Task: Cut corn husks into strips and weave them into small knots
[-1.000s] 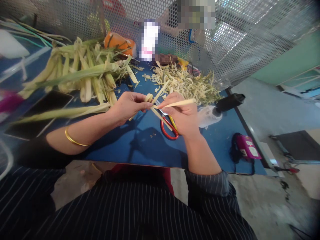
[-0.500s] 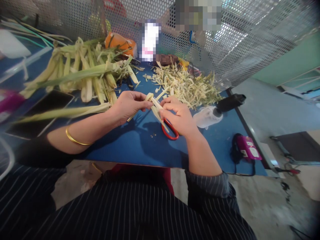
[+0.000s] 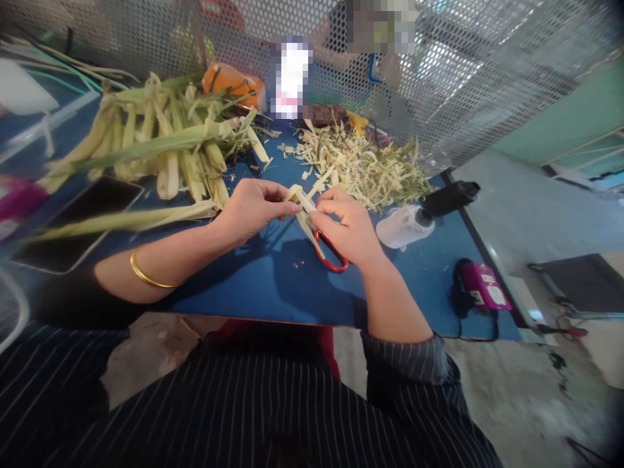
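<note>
Over the blue table (image 3: 244, 286), my left hand (image 3: 251, 208) pinches a pale, folded strip of corn husk (image 3: 306, 227) between thumb and fingertips. My right hand (image 3: 348, 224) is closed around red-handled scissors (image 3: 335, 265), whose loop hangs below the palm. Its thumb and forefinger also pinch the strip close to the left fingertips. The scissor blades are mostly hidden by the hand and the strip. One loose end of the strip dangles toward the red handle; another pale piece points up and back between the hands.
Bundled husks (image 3: 168, 146) lie at back left, one long husk (image 3: 131, 220) across a dark flat panel (image 3: 73, 250). Shredded trimmings (image 3: 361, 162) are heaped behind my right hand. A white-wrapped bottle (image 3: 402, 226), a purple device (image 3: 485, 286) and an orange pack (image 3: 234, 84) stand around. Perforated mesh (image 3: 453, 78) backs the table.
The left hand has shifted very slightly right with the strip. The strip's dangling end has swung a little to the left. The right hand stays almost still.
</note>
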### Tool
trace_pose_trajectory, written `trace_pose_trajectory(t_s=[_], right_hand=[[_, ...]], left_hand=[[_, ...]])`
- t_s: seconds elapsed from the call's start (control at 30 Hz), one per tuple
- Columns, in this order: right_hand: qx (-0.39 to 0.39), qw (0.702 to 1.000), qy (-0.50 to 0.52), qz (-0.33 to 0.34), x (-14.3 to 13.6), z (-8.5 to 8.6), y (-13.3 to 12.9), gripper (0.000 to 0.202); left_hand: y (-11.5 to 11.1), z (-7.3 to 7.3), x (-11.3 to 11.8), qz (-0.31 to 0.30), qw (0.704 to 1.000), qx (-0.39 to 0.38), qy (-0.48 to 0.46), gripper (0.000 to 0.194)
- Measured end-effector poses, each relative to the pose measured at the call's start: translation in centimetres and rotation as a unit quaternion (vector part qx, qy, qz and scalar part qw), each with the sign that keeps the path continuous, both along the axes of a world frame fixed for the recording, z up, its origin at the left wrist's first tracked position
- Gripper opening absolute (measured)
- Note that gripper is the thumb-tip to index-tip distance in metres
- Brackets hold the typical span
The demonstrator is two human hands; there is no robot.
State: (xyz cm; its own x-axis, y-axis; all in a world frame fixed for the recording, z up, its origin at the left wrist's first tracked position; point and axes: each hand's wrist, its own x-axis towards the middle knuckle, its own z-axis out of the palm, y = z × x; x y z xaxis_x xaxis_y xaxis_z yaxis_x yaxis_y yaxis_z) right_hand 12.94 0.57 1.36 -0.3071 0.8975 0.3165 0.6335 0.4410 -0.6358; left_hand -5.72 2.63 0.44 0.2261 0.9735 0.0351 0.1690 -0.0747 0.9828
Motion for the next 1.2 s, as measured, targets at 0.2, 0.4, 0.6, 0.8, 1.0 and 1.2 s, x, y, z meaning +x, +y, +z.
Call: trace_pose_trajectory(t_s=[0.2,0.4,0.6,0.8,1.0,1.2], right_hand=[[0.044,0.998,-0.031,-0.02,-0.3,-0.3,-0.1,0.027],[0.006,0.998,-0.009,-0.058,-0.4,-0.7,-0.2,0.019],[-0.045,0.994,0.093,-0.031,-0.7,-0.5,-0.2,0.023],[-0.094,0.977,0.19,-0.022,-0.7,-0.4,0.1,0.011],[-0.095,0.926,0.362,-0.043,-0.3,-1.1,0.8,0.025],[-0.069,0.908,0.405,-0.084,-0.3,-1.5,1.0,0.025]], left_hand=[[-0.1,-0.6,0.0,-0.031,0.998,0.05,0.037,0.017],[-0.3,-0.5,0.0,-0.049,0.986,0.121,0.103,0.02],[-0.7,-0.2,0.1,-0.107,0.978,0.123,0.133,0.02],[-0.8,0.4,0.1,-0.172,0.969,0.119,0.134,0.017],[-0.8,0.2,0.3,-0.286,0.953,0.03,0.092,0.018],[-0.5,0.4,0.0,-0.301,0.951,0.012,0.075,0.018]])
